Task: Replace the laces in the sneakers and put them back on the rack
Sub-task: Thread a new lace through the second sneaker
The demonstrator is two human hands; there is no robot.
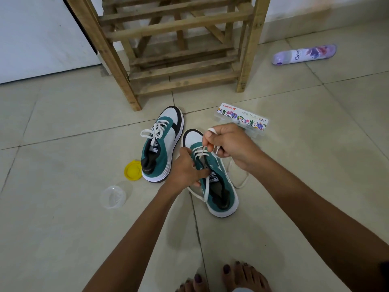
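**Lacing the second sneaker**

On the tiled floor [63,228], in front of the wooden rack [179,49], the left sneaker [162,144] sits laced. Right of it, the left hand [185,171] holds the right sneaker [219,186] steady. The right hand [229,146] pinches its white lace [200,153]. I think the next move is threading the upper holes.

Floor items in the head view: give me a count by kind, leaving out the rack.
Sneakers: 2, the laced sneaker and the sneaker being laced
Spray cans: 1, purple spray can
Paint boxes: 1, Camel box
Lids: 1, yellow lid
Clear cups: 1, clear cup
Total: 6
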